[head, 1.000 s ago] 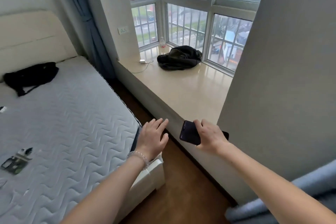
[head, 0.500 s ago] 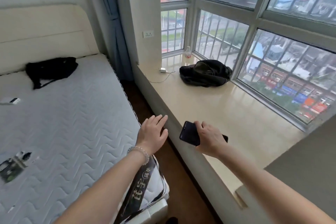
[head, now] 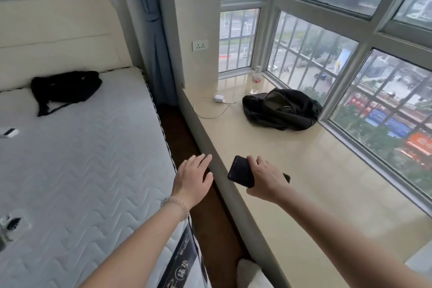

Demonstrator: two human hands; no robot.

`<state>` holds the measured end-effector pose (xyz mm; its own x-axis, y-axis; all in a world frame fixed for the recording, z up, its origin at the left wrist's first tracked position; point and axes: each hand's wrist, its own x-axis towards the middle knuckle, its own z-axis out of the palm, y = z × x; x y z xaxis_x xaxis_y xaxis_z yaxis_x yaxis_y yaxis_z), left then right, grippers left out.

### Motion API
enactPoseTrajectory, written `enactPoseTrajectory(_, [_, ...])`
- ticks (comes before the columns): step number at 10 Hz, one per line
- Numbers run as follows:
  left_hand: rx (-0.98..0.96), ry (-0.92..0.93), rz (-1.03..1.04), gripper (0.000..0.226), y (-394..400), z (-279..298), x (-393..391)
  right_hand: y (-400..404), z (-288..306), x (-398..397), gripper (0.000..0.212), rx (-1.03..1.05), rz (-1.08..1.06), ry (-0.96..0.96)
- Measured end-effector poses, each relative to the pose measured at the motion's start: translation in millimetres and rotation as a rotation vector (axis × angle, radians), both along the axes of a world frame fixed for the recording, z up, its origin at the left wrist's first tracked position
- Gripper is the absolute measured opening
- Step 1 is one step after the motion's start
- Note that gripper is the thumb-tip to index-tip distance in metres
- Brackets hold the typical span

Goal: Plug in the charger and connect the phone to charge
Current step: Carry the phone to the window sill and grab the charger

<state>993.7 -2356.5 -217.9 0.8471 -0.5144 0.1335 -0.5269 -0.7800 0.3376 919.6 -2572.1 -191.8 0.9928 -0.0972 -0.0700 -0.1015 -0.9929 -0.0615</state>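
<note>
My right hand (head: 265, 179) grips a dark phone (head: 242, 172) over the window ledge (head: 304, 166). My left hand (head: 192, 179) hovers empty, fingers spread, just beside it. Well ahead of both hands, a white charger (head: 220, 98) lies on the ledge, below a wall socket (head: 200, 45).

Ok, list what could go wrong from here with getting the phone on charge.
1. The right hand grips the phone by one end only, over the sill's edge; it could slip and fall to the floor.
2. The charger lies unplugged on the sill, its thin cable looping near the edge; the empty left hand reaching in could snag it.
3. The wall socket sits above the sill; a short cable may leave the phone hanging.
</note>
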Motion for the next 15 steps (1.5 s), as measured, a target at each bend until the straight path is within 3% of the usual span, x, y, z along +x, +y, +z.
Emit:
enactPoseTrajectory(6, [0.087, 0.083, 0.241, 0.052, -102, 1, 188, -134, -31, 244, 0.065, 0.079, 0.157, 0.048])
enactPoseTrajectory(9, [0.100, 0.102, 0.246, 0.053, -99, -9, 287, -127, -42, 344, 0.061, 0.078, 0.172, 0.063])
enactPoseTrajectory(12, [0.073, 0.039, 0.184, 0.053, -67, -3, 446, -90, -37, 482, 0.060, 0.079, 0.096, 0.060])
enactPoseTrajectory(15, [0.177, -0.036, 0.031, 0.055, -48, -7, 562, -68, -37, 583, 0.063, 0.063, 0.026, 0.065])
